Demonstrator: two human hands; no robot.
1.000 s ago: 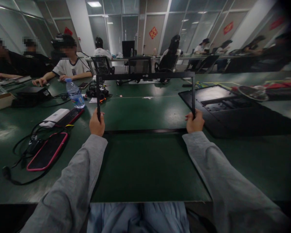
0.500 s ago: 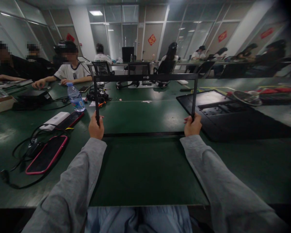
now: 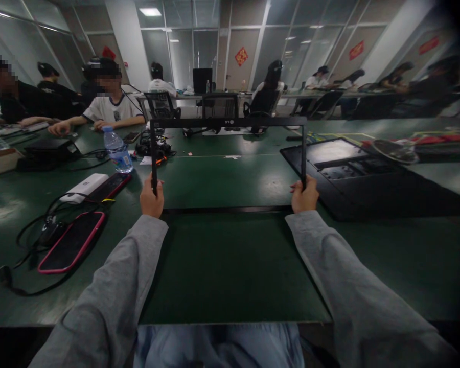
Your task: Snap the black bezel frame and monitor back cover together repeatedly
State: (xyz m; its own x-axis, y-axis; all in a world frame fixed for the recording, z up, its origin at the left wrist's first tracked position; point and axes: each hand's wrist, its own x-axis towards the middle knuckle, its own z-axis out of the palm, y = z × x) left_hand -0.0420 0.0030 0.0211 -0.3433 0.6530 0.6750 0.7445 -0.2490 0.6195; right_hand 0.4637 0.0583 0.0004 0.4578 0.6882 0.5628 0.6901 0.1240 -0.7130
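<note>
I hold a thin black rectangular frame (image 3: 228, 122) upright over the green table (image 3: 368, 245), its lower bar resting near the table surface. My left hand (image 3: 151, 196) is closed around the frame's left side bar. On the right side bar, low down, my right hand (image 3: 304, 194) grips in the same way. Both arms wear grey sleeves. Through the frame I see the far part of the table and the room.
A black panel (image 3: 352, 174) lies flat at the right. At the left are a red-edged phone (image 3: 71, 243), cables, a white power bank (image 3: 83, 187) and a water bottle (image 3: 117, 149). Several people sit along the left and at far tables.
The frame shifted only slightly in view, tilting a little and settling back. Both hands keep their grip on its side bars.
</note>
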